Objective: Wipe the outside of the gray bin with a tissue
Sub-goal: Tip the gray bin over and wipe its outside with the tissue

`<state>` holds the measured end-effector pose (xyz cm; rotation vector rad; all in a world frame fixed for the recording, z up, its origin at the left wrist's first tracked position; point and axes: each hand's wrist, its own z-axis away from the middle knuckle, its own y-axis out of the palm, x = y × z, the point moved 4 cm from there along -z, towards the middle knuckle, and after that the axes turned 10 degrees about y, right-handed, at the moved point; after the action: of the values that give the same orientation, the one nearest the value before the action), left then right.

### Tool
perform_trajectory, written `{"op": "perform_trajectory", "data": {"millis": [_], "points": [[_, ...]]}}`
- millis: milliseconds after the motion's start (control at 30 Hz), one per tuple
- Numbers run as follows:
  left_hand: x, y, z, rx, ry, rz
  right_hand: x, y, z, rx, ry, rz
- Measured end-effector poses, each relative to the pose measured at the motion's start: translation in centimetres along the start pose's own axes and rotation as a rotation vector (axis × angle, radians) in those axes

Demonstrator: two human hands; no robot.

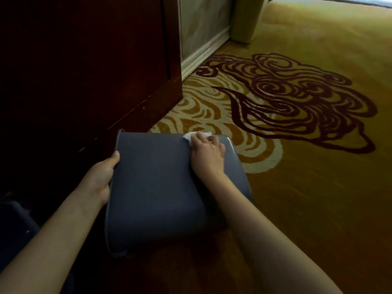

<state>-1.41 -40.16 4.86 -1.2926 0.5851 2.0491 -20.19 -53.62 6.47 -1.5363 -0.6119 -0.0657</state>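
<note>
The gray bin [157,187] lies on its side on the carpet, one broad flat wall facing up. My left hand [99,177] grips its left edge, thumb over the top wall. My right hand [206,153] rests flat on the far right part of that wall and presses a white tissue [187,136] against it near the far edge. Most of the tissue is hidden under my fingers.
A dark wooden cabinet [84,71] stands close on the left. The yellow carpet [318,198] with a dark red swirl pattern [286,98] spreads to the right. A pale baseboard [201,56] and a beige furniture leg [246,20] are at the back.
</note>
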Motion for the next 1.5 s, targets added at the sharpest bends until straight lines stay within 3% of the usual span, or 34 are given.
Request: {"op": "perform_trajectory", "data": {"millis": [167,300,500,700,767,867,900,967,1067,1133,1233,1333,1500], "points": [[-0.2,0.2,0.1,-0.027,0.022,-0.047,-7.5,-1.8,0.5,-0.022,0.272,-0.131],[-0.2,0.1,0.0,-0.062,0.031,-0.079,-10.9,-1.3,3.4,0.155,0.473,-0.533],[0.0,-0.1,-0.1,-0.098,0.021,-0.103,-12.5,-1.0,11.5,-0.042,0.466,-0.647],[-0.2,0.0,0.7,-0.137,0.036,-0.089,-12.6,1.8,16.5,-0.123,0.692,-0.953],[-0.8,0.1,1.3,-0.223,0.158,-0.279,-12.7,2.4,16.7,-0.104,0.775,-1.055],[-2.7,1.5,3.0,-0.297,0.498,-0.982,-13.1,3.0,17.0,-0.048,0.820,-1.123],[-3.0,3.0,3.8,-0.225,0.622,-1.168,-13.3,3.3,17.1,-0.015,0.831,-1.139],[-2.7,7.0,5.6,0.080,0.806,-1.367,-13.5,3.9,17.3,0.044,0.855,-1.169],[0.8,12.7,8.9,0.606,0.912,-1.488,-13.8,4.6,17.3,0.098,0.881,-1.192],[3.7,14.7,10.7,0.757,0.986,-1.599,-14.0,4.7,17.2,0.136,0.863,-1.214],[6.9,15.6,11.6,0.764,1.064,-1.768,-14.7,4.7,17.2,0.147,0.875,-1.236],[7.9,15.5,11.6,0.653,1.119,-1.874,-15.2,4.1,17.3,0.005,0.843,-1.177],[7.2,15.4,11.2,0.591,1.183,-1.841,-13.9,5.3,17.0,-0.027,0.730,-1.141]]}}
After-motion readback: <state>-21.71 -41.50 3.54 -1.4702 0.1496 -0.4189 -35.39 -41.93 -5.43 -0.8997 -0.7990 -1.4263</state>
